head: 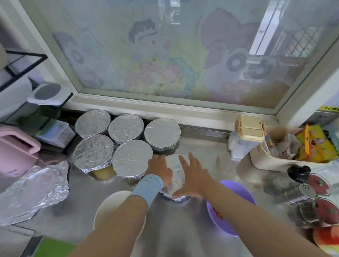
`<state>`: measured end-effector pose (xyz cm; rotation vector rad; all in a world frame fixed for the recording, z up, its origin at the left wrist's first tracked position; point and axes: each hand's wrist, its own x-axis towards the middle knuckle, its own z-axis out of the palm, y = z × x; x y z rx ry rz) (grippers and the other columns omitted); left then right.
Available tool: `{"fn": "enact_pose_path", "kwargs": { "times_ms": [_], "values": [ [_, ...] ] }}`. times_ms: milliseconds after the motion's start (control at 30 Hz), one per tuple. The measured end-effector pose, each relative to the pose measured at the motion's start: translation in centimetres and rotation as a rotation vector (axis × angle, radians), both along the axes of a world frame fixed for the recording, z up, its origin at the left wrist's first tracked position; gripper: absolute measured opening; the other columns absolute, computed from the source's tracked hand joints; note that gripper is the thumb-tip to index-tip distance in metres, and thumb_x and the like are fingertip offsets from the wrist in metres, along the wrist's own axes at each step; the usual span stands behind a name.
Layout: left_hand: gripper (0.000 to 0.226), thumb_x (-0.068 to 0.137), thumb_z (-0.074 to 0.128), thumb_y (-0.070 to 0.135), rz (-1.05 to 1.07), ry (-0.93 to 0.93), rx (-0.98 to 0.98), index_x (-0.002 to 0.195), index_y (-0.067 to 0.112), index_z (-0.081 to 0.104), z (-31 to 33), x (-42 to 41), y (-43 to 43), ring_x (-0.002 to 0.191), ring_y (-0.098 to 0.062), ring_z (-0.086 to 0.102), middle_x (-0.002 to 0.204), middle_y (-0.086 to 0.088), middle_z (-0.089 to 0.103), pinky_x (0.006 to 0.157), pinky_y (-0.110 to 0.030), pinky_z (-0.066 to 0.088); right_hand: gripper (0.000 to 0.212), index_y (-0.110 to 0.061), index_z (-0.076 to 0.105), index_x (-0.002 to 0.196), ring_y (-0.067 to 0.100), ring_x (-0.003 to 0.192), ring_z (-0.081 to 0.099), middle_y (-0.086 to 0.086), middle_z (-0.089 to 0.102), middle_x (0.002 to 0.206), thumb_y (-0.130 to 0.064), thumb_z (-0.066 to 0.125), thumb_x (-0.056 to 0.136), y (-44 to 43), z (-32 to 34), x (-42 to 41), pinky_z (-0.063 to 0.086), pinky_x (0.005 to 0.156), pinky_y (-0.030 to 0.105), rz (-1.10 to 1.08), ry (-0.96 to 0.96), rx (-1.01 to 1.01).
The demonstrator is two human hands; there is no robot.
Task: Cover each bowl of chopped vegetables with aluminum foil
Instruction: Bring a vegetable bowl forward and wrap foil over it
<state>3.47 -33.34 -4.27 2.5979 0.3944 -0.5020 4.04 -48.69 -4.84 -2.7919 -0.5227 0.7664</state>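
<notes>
Now my fingers [184,160] lie spread and flat, both palms pressing the crinkled foil on the sixth bowl [175,174]: my left hand [159,167], with a blue wristband [148,187], on its left side, my right hand [193,179] across its top. Five foil-covered bowls [132,158], round and silvery, cluster toward the steel worktop's [180,225] back edge. Near the front edge sit one white bowl [110,205] and one purple bowl [232,188], uncovered. Loose crumpled foil [30,189] lies at the left edge.

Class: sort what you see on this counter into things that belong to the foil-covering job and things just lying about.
Job:
- left hand and right hand, pressing foil on the bowl being covered
- five covered bowls
- loose foil
- purple bowl, uncovered

Lying about:
- pink appliance
- snack basket
- shaker jar
- beige-lidded container
</notes>
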Motion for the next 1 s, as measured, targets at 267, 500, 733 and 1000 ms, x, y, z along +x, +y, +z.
{"fn": "enact_pose_path", "kwargs": {
  "times_ms": [267,500,733,1000],
  "values": [
    [0.060,0.093,0.051,0.028,0.096,0.066,-0.152,0.148,0.019,0.029,-0.8,-0.5,0.8,0.132,-0.030,0.043,0.147,-0.007,0.037,0.107,-0.043,0.040,0.135,-0.032,-0.020,0.151,0.031,0.148,-0.017,0.011,-0.030,0.157,-0.067,0.073,0.060,-0.2,-1.8,-1.0,0.027,0.113,0.051,0.014,-0.127,-0.131],
    [0.065,0.092,0.053,0.029,0.092,0.038,-0.381,0.151,0.026,0.026,-0.7,1.7,-1.7,0.133,-0.024,0.043,0.154,-0.002,0.034,0.105,-0.034,0.038,0.127,-0.028,-0.017,0.152,0.036,0.148,0.001,0.014,-0.022,0.159,-0.057,0.075,0.069,-3.7,-1.8,2.0,0.027,0.114,0.050,-0.103,-0.172,-0.168],
    [0.054,0.090,0.061,0.021,0.208,-0.006,-0.564,0.141,0.019,0.043,-1.5,5.3,-4.2,0.108,-0.016,0.051,0.144,-0.005,0.045,0.088,-0.025,0.039,0.094,-0.023,0.006,0.152,0.034,0.138,0.027,0.015,0.000,0.159,-0.036,0.069,0.083,-6.7,-1.3,5.6,0.038,0.105,0.042,-0.218,-0.273,-0.165],
    [0.056,0.085,0.063,0.023,0.285,0.016,-0.594,0.138,0.022,0.047,-2.0,9.0,-5.2,0.114,-0.027,0.056,0.140,-0.008,0.042,0.099,-0.040,0.049,0.072,-0.018,0.023,0.146,0.032,0.124,0.041,0.012,0.025,0.144,-0.033,0.065,0.089,-7.7,-2.5,9.4,0.044,0.097,0.042,-0.331,-0.227,-0.033]
  ]
}}
